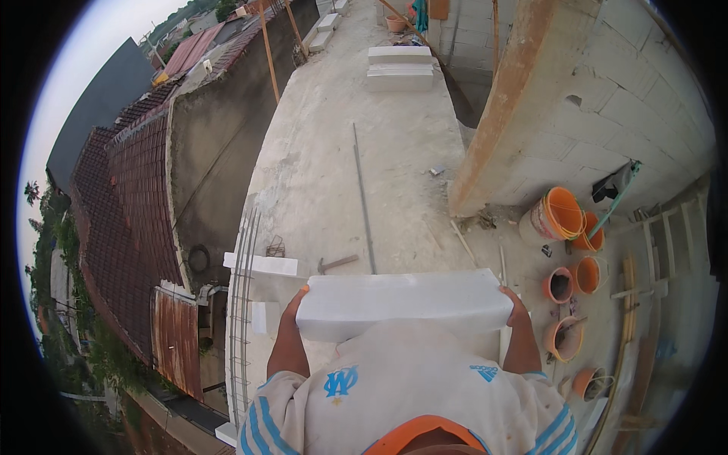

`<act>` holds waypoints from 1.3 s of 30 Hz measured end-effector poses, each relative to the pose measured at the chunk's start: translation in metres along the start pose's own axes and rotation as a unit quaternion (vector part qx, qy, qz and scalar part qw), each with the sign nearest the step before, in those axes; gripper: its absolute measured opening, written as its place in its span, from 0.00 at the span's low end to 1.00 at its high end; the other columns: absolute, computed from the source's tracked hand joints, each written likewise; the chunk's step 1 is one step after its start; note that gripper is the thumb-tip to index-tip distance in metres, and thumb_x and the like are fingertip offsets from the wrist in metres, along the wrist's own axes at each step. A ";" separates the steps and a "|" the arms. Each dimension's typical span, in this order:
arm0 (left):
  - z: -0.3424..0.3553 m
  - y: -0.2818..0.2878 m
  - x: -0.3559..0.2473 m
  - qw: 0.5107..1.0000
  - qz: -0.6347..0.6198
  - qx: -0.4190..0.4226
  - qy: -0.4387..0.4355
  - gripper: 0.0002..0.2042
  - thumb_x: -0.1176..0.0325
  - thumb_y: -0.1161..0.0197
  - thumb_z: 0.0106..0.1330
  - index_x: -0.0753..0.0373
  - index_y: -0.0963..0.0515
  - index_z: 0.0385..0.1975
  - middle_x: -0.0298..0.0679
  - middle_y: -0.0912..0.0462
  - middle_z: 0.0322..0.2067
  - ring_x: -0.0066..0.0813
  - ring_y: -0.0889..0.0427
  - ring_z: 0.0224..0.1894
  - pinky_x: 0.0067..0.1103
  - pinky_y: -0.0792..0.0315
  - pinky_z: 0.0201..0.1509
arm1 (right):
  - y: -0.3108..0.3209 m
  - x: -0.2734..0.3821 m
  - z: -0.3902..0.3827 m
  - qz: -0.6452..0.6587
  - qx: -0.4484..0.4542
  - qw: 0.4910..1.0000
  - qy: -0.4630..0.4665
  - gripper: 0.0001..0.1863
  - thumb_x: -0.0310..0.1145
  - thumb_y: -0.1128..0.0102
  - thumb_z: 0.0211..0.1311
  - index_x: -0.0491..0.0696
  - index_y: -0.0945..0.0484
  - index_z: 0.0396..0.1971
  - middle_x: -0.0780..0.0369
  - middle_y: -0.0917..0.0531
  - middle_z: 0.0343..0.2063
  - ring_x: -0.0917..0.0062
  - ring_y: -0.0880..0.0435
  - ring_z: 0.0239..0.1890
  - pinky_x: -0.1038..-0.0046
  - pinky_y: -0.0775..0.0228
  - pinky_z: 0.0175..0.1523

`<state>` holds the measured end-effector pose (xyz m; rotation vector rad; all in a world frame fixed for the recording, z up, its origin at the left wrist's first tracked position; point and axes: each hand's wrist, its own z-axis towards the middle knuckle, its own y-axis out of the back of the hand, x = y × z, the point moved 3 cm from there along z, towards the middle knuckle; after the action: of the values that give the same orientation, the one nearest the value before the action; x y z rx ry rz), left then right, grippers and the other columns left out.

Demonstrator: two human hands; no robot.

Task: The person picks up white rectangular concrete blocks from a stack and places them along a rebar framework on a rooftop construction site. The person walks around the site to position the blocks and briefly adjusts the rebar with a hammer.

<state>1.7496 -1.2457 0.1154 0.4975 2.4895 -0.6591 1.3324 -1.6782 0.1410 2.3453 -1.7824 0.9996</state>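
I carry a long white lightweight concrete block (402, 297) level in front of my chest. My left hand (297, 296) grips its left end, and my right hand (516, 303) clasps the right end; both sets of fingers are partly hidden by the block. Just beyond the block a hammer (337, 263) lies on the concrete slab. A long thin metal bar (362, 197) stretches away from me along the floor. Left of my left hand, another white block (262, 264) lies near the slab's edge.
Upright steel reinforcement (241, 311) lines the left edge, beyond which the ground drops toward tiled roofs (136, 227). A stack of blocks (400, 70) stands ahead. To the right are a concrete column (504, 114), several orange buckets (565, 212) and a block wall (599, 129).
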 end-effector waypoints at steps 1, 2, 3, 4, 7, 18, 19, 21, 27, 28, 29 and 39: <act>0.014 -0.002 -0.009 1.000 0.004 -0.006 -0.004 0.29 0.46 0.52 0.59 0.62 0.36 0.54 0.44 0.30 0.50 0.37 0.30 0.51 0.28 0.36 0.53 | -0.012 0.017 0.009 -0.006 0.007 1.000 0.000 0.27 0.45 0.40 0.47 0.45 0.30 0.46 0.58 0.22 0.38 0.67 0.23 0.40 0.64 0.31 0.45; 0.028 -0.006 -0.018 1.000 0.007 -0.011 -0.002 0.30 0.46 0.52 0.59 0.62 0.36 0.54 0.44 0.30 0.50 0.37 0.30 0.51 0.29 0.36 0.53 | -0.021 0.033 0.020 -0.012 0.012 1.000 0.001 0.27 0.45 0.41 0.47 0.45 0.30 0.46 0.58 0.22 0.38 0.67 0.23 0.41 0.64 0.31 0.45; 0.042 -0.009 -0.028 1.000 0.010 -0.015 0.001 0.30 0.46 0.52 0.59 0.62 0.36 0.54 0.44 0.30 0.50 0.37 0.30 0.51 0.29 0.36 0.53 | -0.027 0.048 0.037 -0.015 0.014 1.000 0.000 0.27 0.45 0.41 0.47 0.45 0.30 0.46 0.58 0.22 0.38 0.67 0.23 0.41 0.64 0.31 0.46; 0.059 -0.014 -0.037 1.000 0.013 -0.016 0.005 0.30 0.46 0.52 0.59 0.62 0.36 0.54 0.44 0.30 0.50 0.37 0.30 0.51 0.29 0.36 0.53 | -0.032 0.063 0.052 -0.018 0.012 1.000 0.001 0.27 0.45 0.41 0.47 0.45 0.30 0.46 0.58 0.23 0.38 0.66 0.23 0.41 0.63 0.31 0.46; 0.111 -0.031 -0.074 0.999 -0.005 -0.027 0.016 0.30 0.45 0.52 0.58 0.62 0.36 0.54 0.45 0.30 0.50 0.37 0.30 0.51 0.29 0.36 0.53 | -0.062 0.109 0.088 -0.024 0.013 1.000 0.010 0.28 0.43 0.40 0.47 0.44 0.31 0.47 0.57 0.24 0.41 0.66 0.24 0.42 0.63 0.32 0.48; 0.287 -0.044 -0.278 0.998 -0.021 -0.006 0.051 0.30 0.46 0.49 0.58 0.63 0.36 0.54 0.44 0.28 0.49 0.35 0.28 0.49 0.26 0.34 0.51 | -0.177 0.236 0.245 0.016 0.022 1.000 0.004 0.28 0.45 0.41 0.49 0.44 0.31 0.48 0.57 0.23 0.42 0.68 0.24 0.43 0.65 0.32 0.48; 0.298 -0.044 -0.291 0.999 -0.020 -0.011 0.047 0.30 0.46 0.49 0.58 0.63 0.35 0.53 0.43 0.28 0.49 0.35 0.27 0.49 0.26 0.33 0.51 | -0.188 0.249 0.258 0.017 0.013 1.000 0.001 0.28 0.45 0.41 0.49 0.44 0.31 0.48 0.57 0.23 0.42 0.68 0.24 0.43 0.66 0.32 0.48; 0.321 -0.043 -0.311 0.998 -0.025 -0.022 0.046 0.30 0.46 0.49 0.57 0.63 0.35 0.53 0.43 0.28 0.49 0.35 0.27 0.48 0.26 0.33 0.50 | -0.211 0.282 0.286 0.001 -0.002 1.000 0.001 0.28 0.45 0.41 0.48 0.45 0.31 0.48 0.58 0.23 0.41 0.69 0.24 0.43 0.66 0.32 0.48; 0.386 -0.049 -0.376 0.992 -0.056 -0.089 0.075 0.31 0.45 0.48 0.57 0.63 0.36 0.54 0.44 0.29 0.49 0.35 0.27 0.48 0.26 0.32 0.49 | -0.272 0.374 0.401 -0.074 -0.035 0.996 -0.022 0.29 0.47 0.40 0.48 0.45 0.31 0.47 0.58 0.24 0.42 0.69 0.24 0.43 0.66 0.32 0.47; 0.393 -0.054 -0.388 0.990 -0.064 -0.098 0.073 0.31 0.45 0.48 0.57 0.63 0.36 0.54 0.44 0.29 0.49 0.36 0.27 0.48 0.27 0.32 0.49 | -0.274 0.385 0.430 -0.072 -0.025 0.996 -0.038 0.30 0.48 0.40 0.47 0.45 0.31 0.47 0.58 0.24 0.42 0.69 0.24 0.44 0.66 0.32 0.47; 0.400 -0.065 -0.406 0.991 -0.059 -0.108 0.059 0.32 0.45 0.48 0.56 0.63 0.36 0.54 0.45 0.29 0.49 0.36 0.28 0.49 0.27 0.32 0.50 | -0.286 0.404 0.455 -0.069 -0.011 0.996 -0.051 0.30 0.48 0.40 0.47 0.45 0.31 0.48 0.58 0.24 0.42 0.69 0.25 0.44 0.66 0.32 0.47; 0.476 -0.126 -0.540 0.976 -0.103 -0.186 0.048 0.32 0.44 0.47 0.55 0.63 0.36 0.54 0.45 0.28 0.49 0.35 0.28 0.48 0.26 0.33 0.49 | -0.414 0.581 0.594 -0.142 -0.007 0.979 -0.145 0.36 0.49 0.37 0.43 0.46 0.35 0.51 0.55 0.26 0.45 0.64 0.26 0.46 0.61 0.34 0.49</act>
<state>2.3062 -1.7191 0.1051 0.1337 2.6947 -0.2344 2.0510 -2.2653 0.1043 2.7516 -1.4559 0.6323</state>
